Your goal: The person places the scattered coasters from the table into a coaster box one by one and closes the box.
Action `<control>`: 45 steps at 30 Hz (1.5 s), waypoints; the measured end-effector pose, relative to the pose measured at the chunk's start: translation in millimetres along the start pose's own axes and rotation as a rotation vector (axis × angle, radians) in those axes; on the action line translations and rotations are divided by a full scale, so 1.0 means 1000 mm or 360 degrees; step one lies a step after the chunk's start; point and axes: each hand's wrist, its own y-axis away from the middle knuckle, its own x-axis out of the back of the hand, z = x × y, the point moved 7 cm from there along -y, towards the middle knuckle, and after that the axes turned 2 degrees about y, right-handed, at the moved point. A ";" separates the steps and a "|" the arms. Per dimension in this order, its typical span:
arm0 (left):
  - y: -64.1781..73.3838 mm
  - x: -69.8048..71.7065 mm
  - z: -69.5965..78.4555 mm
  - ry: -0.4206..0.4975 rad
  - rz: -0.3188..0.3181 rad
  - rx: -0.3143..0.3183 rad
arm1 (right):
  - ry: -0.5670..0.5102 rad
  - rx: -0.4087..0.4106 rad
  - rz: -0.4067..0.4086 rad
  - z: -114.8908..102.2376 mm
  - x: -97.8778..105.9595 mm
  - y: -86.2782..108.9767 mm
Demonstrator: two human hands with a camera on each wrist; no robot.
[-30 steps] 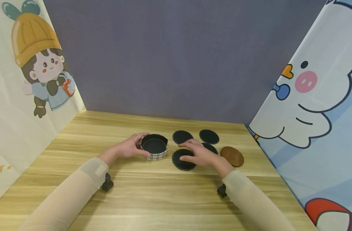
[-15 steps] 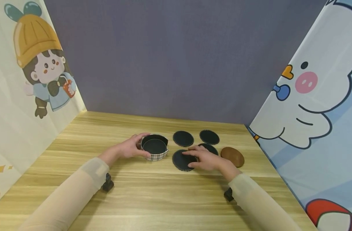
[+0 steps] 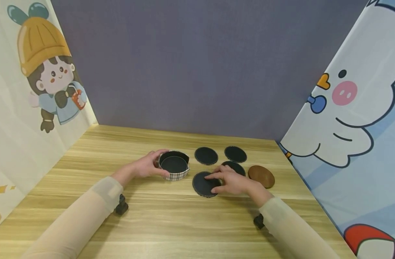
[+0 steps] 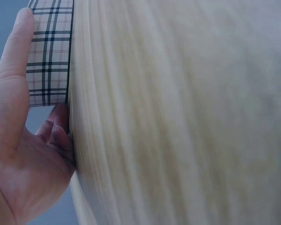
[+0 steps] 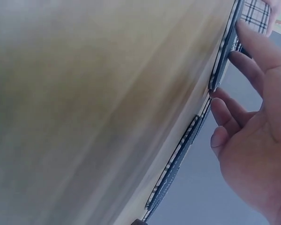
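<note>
- Here, the left hand (image 3: 145,167) curls round the left side of a low round holder with a plaid cloth wall and black lining (image 3: 173,165); in the left wrist view the thumb (image 4: 16,42) lies along the plaid wall (image 4: 49,51) and the other fingers tuck in beside it at the table surface.
- The right hand (image 3: 231,180) rests with fingers spread and nearly straight on the nearest black round coaster with a stitched edge (image 3: 202,184), fingertips on its right half; nothing is pinched.
- That coaster lies flat on the pale wooden table (image 3: 171,223), just right of and slightly nearer than the holder, apart from it by a narrow strip of wood. The holder therefore lies to the left of the right hand, and the left hand already has it.
- Being round, the coaster has no long axis; its thin edge sits flush with the table, as the right wrist view shows.
- Another black coaster (image 3: 236,167) lies partly under the right hand's far side; two more (image 3: 206,155) (image 3: 235,154) lie farther back, well apart from the hands.
- A brown round coaster (image 3: 261,176) lies just right of the right hand, untouched.
</note>
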 end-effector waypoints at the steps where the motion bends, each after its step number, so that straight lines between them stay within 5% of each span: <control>1: 0.000 0.000 0.000 -0.0001 0.0001 0.0000 | 0.0007 0.0005 0.0004 0.000 -0.001 0.001; 28: 0.000 0.000 0.001 0.0008 0.0018 0.0001 | 0.0034 0.0090 -0.0021 -0.017 -0.008 0.014; 45: 0.000 0.000 0.004 0.0001 0.0010 -0.0020 | -0.0056 0.0067 -0.0020 -0.021 -0.007 0.004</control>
